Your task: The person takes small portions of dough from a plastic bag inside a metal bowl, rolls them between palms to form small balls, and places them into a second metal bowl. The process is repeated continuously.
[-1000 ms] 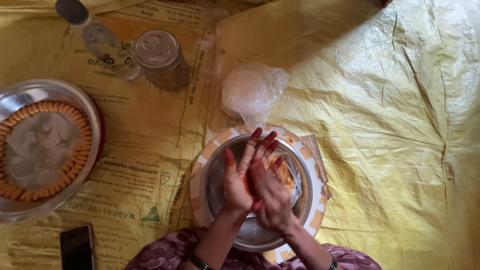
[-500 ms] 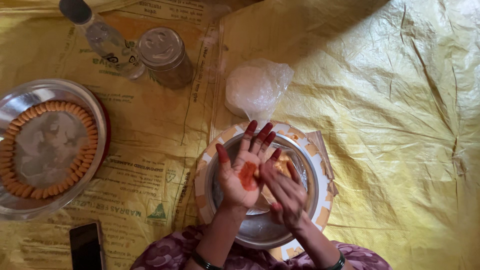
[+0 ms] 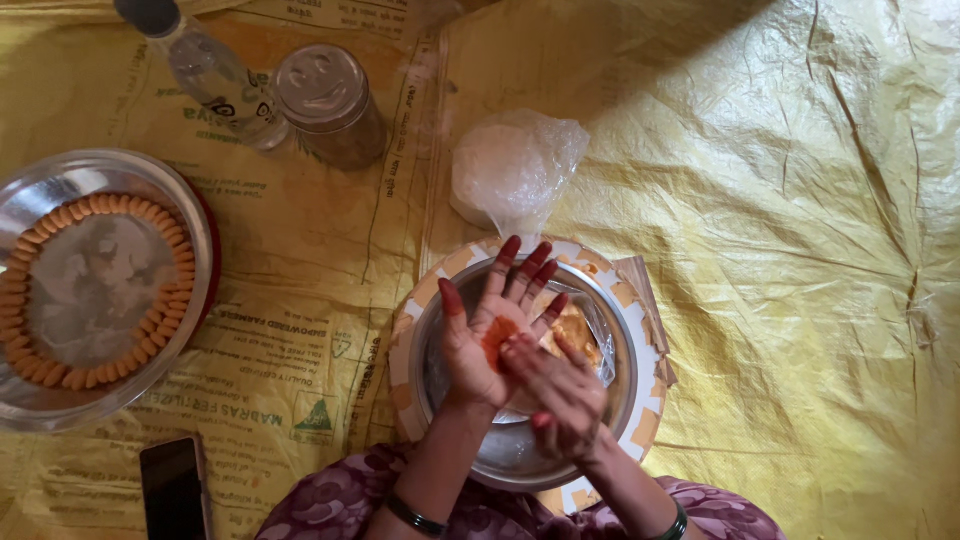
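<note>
My left hand [image 3: 487,322] lies palm up with its fingers spread over a steel bowl [image 3: 627,385]. A small orange piece of dough [image 3: 497,336] rests on its palm. My right hand [image 3: 562,392] lies across the heel of the left one, its fingertips touching the orange piece. More orange dough [image 3: 577,330] in clear plastic sits inside the bowl, partly hidden by my hands. The bowl stands on a round orange-and-white patterned plate [image 3: 648,428].
A steel plate [image 3: 196,250] at the left holds a ring of several small orange dough pieces [image 3: 70,215]. Behind it stand a clear bottle [image 3: 215,75] and a lidded jar [image 3: 327,100]. A crumpled plastic bag [image 3: 515,170] lies beyond the bowl, a dark phone [image 3: 175,490] at lower left. A yellow sheet [image 3: 800,250] covers the floor.
My hands were pressed palm to palm over the bowl. The right hand has slid down toward my body, uncovering the left palm and the orange piece on it.
</note>
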